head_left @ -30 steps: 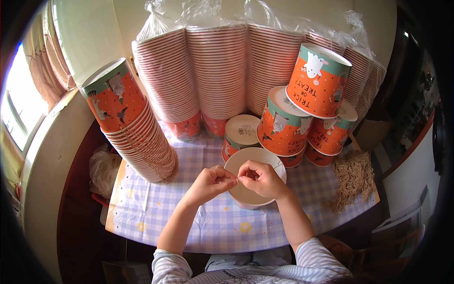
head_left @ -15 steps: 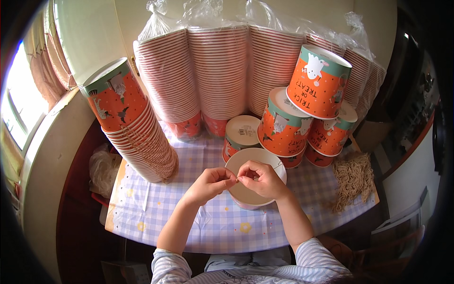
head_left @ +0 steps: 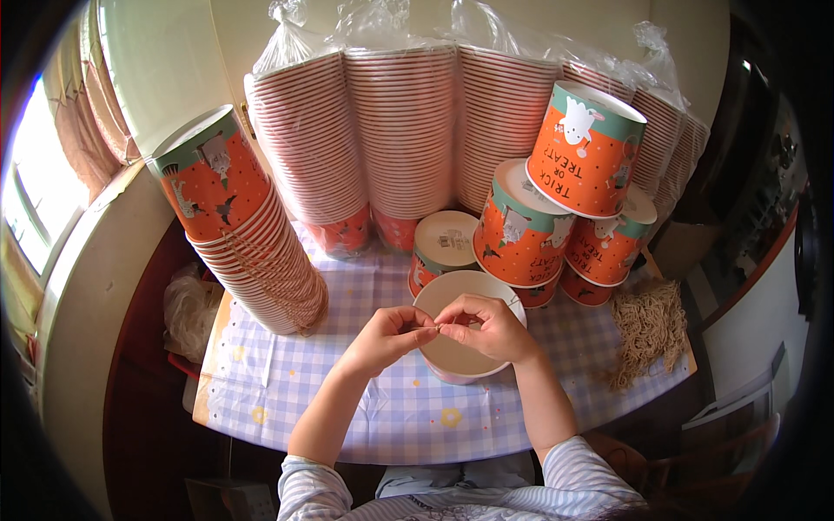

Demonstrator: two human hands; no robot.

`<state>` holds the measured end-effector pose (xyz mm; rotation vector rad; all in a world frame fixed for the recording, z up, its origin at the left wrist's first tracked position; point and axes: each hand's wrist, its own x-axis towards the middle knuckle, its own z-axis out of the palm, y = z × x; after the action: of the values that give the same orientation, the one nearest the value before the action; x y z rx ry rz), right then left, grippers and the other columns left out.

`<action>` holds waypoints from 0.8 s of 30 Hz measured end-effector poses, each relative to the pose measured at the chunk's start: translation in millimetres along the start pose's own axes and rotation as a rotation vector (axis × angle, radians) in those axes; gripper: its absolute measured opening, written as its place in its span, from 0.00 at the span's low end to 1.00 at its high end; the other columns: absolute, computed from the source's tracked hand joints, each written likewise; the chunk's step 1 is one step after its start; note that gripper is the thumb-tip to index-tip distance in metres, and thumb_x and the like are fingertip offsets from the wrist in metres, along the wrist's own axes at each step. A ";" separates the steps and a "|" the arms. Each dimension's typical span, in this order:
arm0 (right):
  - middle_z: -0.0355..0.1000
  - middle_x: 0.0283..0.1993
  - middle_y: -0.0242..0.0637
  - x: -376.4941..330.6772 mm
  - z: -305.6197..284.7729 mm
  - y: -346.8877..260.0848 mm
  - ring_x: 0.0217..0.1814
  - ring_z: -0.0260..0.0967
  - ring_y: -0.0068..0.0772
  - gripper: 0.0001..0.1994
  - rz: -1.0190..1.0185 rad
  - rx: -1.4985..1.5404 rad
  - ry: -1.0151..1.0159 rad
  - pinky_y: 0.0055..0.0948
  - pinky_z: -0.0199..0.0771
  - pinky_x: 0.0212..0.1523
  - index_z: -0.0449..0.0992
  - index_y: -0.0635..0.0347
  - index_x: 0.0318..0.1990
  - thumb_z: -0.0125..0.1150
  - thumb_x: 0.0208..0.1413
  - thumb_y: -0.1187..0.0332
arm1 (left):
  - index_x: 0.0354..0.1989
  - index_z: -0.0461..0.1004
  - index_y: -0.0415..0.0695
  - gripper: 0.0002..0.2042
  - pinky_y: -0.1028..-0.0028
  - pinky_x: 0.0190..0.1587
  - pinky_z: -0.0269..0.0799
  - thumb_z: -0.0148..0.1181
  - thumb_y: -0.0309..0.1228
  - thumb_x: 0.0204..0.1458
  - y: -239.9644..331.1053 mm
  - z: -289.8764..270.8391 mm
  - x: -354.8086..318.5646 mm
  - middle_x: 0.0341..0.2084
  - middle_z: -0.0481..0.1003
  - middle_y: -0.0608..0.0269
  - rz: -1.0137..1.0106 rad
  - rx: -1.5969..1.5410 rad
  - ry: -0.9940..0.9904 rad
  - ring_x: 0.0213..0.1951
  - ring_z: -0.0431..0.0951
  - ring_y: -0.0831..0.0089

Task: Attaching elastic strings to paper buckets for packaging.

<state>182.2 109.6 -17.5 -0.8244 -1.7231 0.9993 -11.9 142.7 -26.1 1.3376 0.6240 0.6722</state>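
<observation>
The open paper cup [head_left: 465,326] stands upright, mouth up, on the table [head_left: 391,417], its axis vertical. Stacked cups [head_left: 252,243] lie left; printed cups [head_left: 521,230] stand right behind. Left hand [head_left: 387,334] and right hand [head_left: 486,326] meet over its rim, fingertips pinched; the pinched item is too small to tell.

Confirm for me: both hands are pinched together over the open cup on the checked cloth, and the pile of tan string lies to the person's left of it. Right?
Not quite. The head view shows the left hand and right hand pinched together over the open cup on the checked cloth, but the pile of tan string lies to the person's right of it, not the left.
</observation>
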 end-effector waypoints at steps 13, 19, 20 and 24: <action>0.72 0.29 0.32 -0.7 0.7 1.3 0.30 0.68 0.18 0.04 0.078 -0.023 0.062 0.18 0.69 0.32 0.75 0.65 0.32 0.58 0.49 0.76 | 0.29 0.73 0.37 0.07 0.84 0.30 0.64 0.58 0.29 0.49 -5.9 3.6 3.6 0.24 0.72 0.71 0.102 0.011 0.037 0.28 0.68 0.86; 0.72 0.25 0.31 0.0 2.8 -0.6 0.27 0.66 0.17 0.03 0.120 -0.098 0.090 0.18 0.68 0.29 0.74 0.65 0.31 0.58 0.49 0.75 | 0.30 0.73 0.37 0.07 0.85 0.29 0.63 0.59 0.29 0.49 -7.8 3.8 4.8 0.23 0.72 0.72 0.132 0.033 0.085 0.27 0.67 0.87; 0.72 0.25 0.32 0.1 3.3 -0.2 0.27 0.66 0.16 0.03 0.088 -0.125 0.091 0.18 0.67 0.28 0.74 0.65 0.30 0.58 0.49 0.75 | 0.30 0.73 0.36 0.07 0.84 0.29 0.64 0.58 0.29 0.49 -6.5 4.0 4.1 0.23 0.72 0.71 0.123 0.035 0.096 0.27 0.67 0.86; 0.71 0.24 0.32 0.9 3.2 -1.2 0.26 0.65 0.17 0.03 0.039 -0.182 0.112 0.19 0.66 0.27 0.73 0.65 0.29 0.58 0.49 0.75 | 0.30 0.72 0.35 0.07 0.82 0.30 0.66 0.56 0.27 0.49 3.8 2.5 -0.9 0.23 0.72 0.68 0.037 -0.002 0.069 0.26 0.70 0.83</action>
<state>178.7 109.0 -16.7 -1.0150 -1.7240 0.8144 -10.9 140.8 -22.0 1.3313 0.6549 0.7516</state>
